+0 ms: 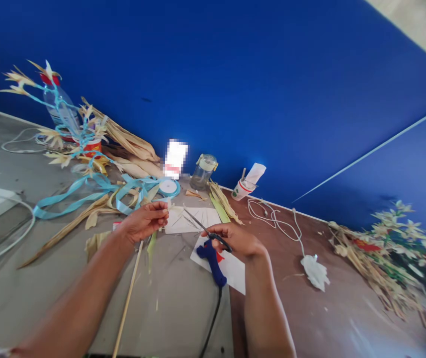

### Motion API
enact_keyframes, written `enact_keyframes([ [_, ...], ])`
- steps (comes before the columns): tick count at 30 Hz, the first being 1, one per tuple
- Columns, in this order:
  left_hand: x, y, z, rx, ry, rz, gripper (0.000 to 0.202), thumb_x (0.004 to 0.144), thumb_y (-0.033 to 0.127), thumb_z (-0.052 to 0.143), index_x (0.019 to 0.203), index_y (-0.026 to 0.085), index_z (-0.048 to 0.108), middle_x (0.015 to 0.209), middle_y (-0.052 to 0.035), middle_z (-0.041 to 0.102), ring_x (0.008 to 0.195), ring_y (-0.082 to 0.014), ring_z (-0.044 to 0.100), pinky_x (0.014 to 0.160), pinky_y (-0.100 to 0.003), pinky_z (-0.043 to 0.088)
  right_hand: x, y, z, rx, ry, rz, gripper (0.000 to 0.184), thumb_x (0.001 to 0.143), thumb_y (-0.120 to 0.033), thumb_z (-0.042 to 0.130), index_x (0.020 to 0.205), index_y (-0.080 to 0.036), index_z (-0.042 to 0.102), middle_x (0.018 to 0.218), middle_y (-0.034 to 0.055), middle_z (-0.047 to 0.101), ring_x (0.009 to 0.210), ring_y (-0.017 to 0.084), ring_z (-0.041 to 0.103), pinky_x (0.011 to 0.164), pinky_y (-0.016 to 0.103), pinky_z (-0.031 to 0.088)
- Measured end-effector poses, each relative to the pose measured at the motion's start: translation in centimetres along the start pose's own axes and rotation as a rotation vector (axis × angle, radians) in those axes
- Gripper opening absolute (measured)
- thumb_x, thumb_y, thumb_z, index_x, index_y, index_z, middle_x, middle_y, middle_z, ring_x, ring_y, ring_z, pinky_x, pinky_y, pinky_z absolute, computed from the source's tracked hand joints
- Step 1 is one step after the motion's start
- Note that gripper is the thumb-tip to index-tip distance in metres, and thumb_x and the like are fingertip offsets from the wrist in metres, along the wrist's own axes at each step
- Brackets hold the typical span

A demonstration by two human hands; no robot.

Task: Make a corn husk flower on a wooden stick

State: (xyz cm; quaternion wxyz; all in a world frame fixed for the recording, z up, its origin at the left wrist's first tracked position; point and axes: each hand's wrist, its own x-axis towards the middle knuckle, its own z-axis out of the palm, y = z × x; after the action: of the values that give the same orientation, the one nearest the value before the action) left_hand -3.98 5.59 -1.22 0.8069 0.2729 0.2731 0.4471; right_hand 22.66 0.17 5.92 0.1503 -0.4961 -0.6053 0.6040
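Observation:
My left hand (147,220) is closed in a pinch on a small pale strip of corn husk (170,205), whose tip pokes out past the fingertips. Black-handled scissors (197,222) are in my right hand (235,237), with the fingers around the handles and the blades pointing up and left toward the husk. Just below the right hand lies a dark blue hot glue gun (214,264) on white paper (238,279). Behind the scissors is another white sheet (213,218) with thin dark wires on it. A thin wooden stick (128,303) lies below my left hand.
Light blue ribbon (73,196) and its spool (169,188) lie at the left among dried husks (130,139). Farther back stand a plastic bottle (61,107), a glass jar (203,174) and a paper cup (242,190). White cable (276,219) and husk flowers (402,238) are at the right.

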Motion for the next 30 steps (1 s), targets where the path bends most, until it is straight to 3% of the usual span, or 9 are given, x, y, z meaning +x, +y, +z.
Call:
enact_keyframes([
  [11, -0.1, 0.1, -0.4, 0.142, -0.076, -0.077, 0.017, 0.062, 0.007, 0.079, 0.071, 0.012, 0.066, 0.058, -0.0004, 0.060, 0.051, -0.0065, 0.053, 0.047, -0.015, 0.041, 0.2, 1.7, -1.1, 0.012, -0.151, 0.012, 0.060, 0.062, -0.054, 0.076, 0.105, -0.012, 0.070, 0.066, -0.0007, 0.058, 0.053, 0.006, 0.042, 0.053, 0.020, 0.037],
  [30, -0.6, 0.2, 0.6, 0.317, -0.055, -0.134, 0.018, 0.063, 0.012, 0.079, 0.074, 0.013, 0.065, 0.060, -0.0007, 0.061, 0.056, -0.0079, 0.056, 0.054, -0.017, 0.043, 0.5, 2.2, -1.2, 0.014, -0.236, 0.004, 0.067, 0.061, -0.058, 0.076, 0.108, -0.011, 0.069, 0.059, -0.0030, 0.054, 0.050, 0.006, 0.039, 0.048, 0.020, 0.033],
])
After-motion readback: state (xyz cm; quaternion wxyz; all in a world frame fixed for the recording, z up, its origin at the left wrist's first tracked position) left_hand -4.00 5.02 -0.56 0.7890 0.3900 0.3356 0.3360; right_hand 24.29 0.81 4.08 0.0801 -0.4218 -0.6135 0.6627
